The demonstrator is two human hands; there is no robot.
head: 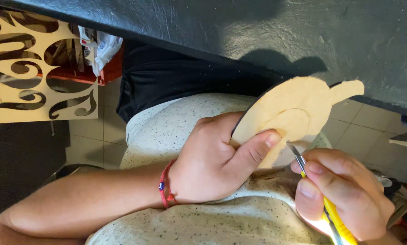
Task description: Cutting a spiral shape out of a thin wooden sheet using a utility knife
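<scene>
Item one: a flat, pale wooden cutout point(298, 115), rounded, with a small lobe jutting from its upper right edge. We note a curved ring line running across its face. Its long axis runs from lower left to upper right, rising from the lap toward the near edge of the dark bench point(267, 27), whose edge the lobe overlaps in this view.

Item two: our left hand point(212, 159), closed around the lower left rim of the cutout, thumb pressed flat on its face, fingers wrapped behind. A red cord bracelet point(166, 185) sits at the wrist.

Item three: our right hand point(344, 195), clamped in a pen-like grip on a yellow craft knife point(319, 199). The metal blade tip points up and left, meeting the cutout's lower edge just right of the left thumb; whether it is touching or a hair short we cannot tell, the tip being small.

Relation: the cutout lies above and between both hands. The left is the nearer, holding it; the right approaches from the lower right. The hands sit close together but do not touch.

Surroundings: a speckled light cloth point(203, 222) over the lap, a scroll-cut wooden panel point(35, 63) at the upper left, a tiled floor point(362, 127) below.
</scene>
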